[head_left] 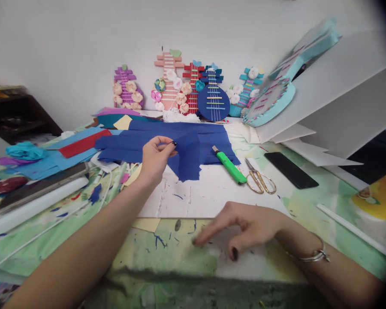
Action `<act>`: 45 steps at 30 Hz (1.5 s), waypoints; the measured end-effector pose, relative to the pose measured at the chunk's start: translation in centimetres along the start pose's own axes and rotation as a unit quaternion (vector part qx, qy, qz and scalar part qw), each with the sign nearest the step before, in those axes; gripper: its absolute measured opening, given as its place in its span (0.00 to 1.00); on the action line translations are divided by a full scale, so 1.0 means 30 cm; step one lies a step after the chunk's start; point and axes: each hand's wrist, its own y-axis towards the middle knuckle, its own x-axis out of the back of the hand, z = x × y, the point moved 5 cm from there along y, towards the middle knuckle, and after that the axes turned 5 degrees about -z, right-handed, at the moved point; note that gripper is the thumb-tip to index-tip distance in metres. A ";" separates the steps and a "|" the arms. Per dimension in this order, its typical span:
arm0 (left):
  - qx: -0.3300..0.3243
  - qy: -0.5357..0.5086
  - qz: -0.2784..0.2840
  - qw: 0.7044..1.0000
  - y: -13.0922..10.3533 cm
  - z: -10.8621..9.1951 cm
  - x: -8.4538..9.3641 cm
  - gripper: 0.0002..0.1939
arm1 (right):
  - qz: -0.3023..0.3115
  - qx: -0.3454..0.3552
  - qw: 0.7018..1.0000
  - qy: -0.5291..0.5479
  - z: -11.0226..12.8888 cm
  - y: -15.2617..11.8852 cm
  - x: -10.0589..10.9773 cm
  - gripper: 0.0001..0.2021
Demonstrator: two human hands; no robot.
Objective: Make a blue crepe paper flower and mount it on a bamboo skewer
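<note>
Deep-blue paper sheets lie partly across a flat white board; over it, the left hand pinches, contents unclear; at its near edge, the right hand, fingers spread, could best steady the sheets

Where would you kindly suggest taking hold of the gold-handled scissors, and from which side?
Probably best by the looped handles, from the near side with the right hand: the scissors lie flat, handles toward the person, blades pointing away.
</note>
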 end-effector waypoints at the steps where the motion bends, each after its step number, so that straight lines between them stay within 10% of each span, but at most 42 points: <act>1: -0.020 0.013 -0.001 1.000 -0.006 -0.007 -0.002 0.07 | 0.022 -0.018 0.998 0.048 0.001 -0.010 0.001 0.18; 3: -0.076 0.051 -0.001 0.996 -0.031 -0.027 -0.008 0.05 | -0.137 -0.023 0.988 0.063 -0.017 -0.031 0.087 0.13; 6: -0.187 0.112 0.004 0.976 -0.097 -0.066 -0.028 0.03 | -0.507 -0.035 0.860 0.048 -0.075 -0.118 0.248 0.13; 8: -0.265 0.144 0.032 0.953 -0.152 -0.086 -0.054 0.03 | -0.567 -0.025 0.822 0.057 -0.093 -0.139 0.279 0.23; 11: -0.369 0.177 0.125 0.904 -0.233 -0.101 -0.107 0.05 | -0.512 -0.002 0.854 0.091 -0.088 -0.113 0.264 0.35; 14: -0.419 0.203 0.170 0.869 -0.277 -0.103 -0.137 0.05 | -0.495 -0.030 0.866 0.068 -0.083 -0.100 0.243 0.22; 21: -0.315 0.146 0.227 0.910 -0.246 -0.110 -0.130 0.04 | -0.562 0.063 0.824 -0.032 -0.042 -0.111 0.240 0.04; 27: -0.356 0.163 0.305 0.868 -0.218 -0.146 -0.121 0.04 | -0.543 0.066 0.830 -0.110 -0.046 -0.117 0.241 0.06; 32: -0.323 0.262 0.478 0.774 -0.241 -0.082 -0.155 0.06 | -0.391 -0.051 0.895 -0.206 -0.108 -0.077 0.232 0.06; 36: -0.280 0.315 0.562 0.712 -0.266 -0.025 -0.165 0.07 | -0.338 -0.080 0.884 -0.312 -0.104 -0.065 0.220 0.05; 45: -0.245 0.303 0.587 0.709 -0.273 -0.024 -0.160 0.07 | -0.249 -0.040 0.932 -0.260 -0.089 -0.060 0.192 0.03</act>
